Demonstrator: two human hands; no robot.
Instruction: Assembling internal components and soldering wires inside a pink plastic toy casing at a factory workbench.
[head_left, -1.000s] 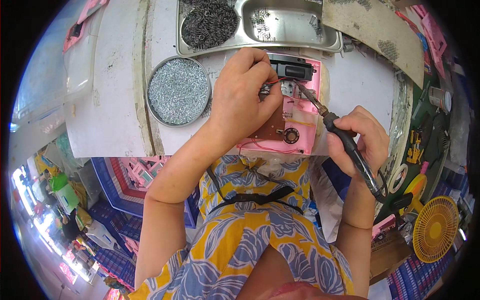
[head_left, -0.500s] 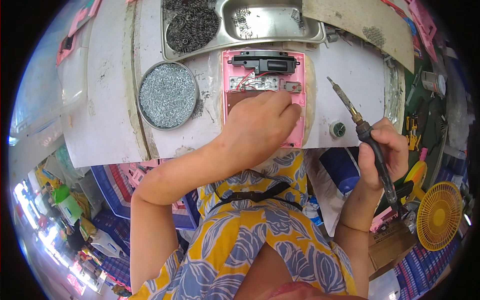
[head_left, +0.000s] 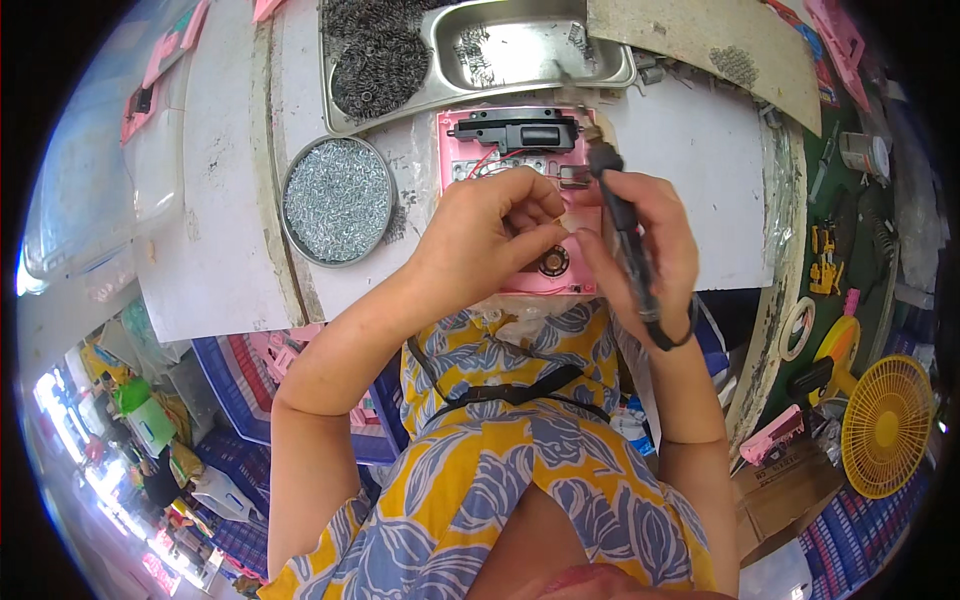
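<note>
A pink plastic housing (head_left: 582,280) lies open in front of me. Across its far end sits a black plastic module (head_left: 520,132), with thin red wires and metal plates below it; a small round dark part (head_left: 553,262) shows nearer me. Over the housing, my left hand (head_left: 492,232) is closed in a pinch; what its fingertips hold, if anything, is too small to name. My right hand (head_left: 655,235) grips a soldering iron (head_left: 622,205) by its black handle, the blurred tip pointing away from me. The right fingertips come close to the left ones.
To the left stands a round tin of small silver screws (head_left: 338,200). At the back are a metal tray (head_left: 540,45) with dark springs and a board (head_left: 705,40). A yellow fan (head_left: 885,428) is at far right, a blue crate (head_left: 232,385) below the table's left edge.
My right hand has brought the soldering iron left over the housing. My left hand has turned and drawn its fingers into a pinch, uncovering the round dark part.
</note>
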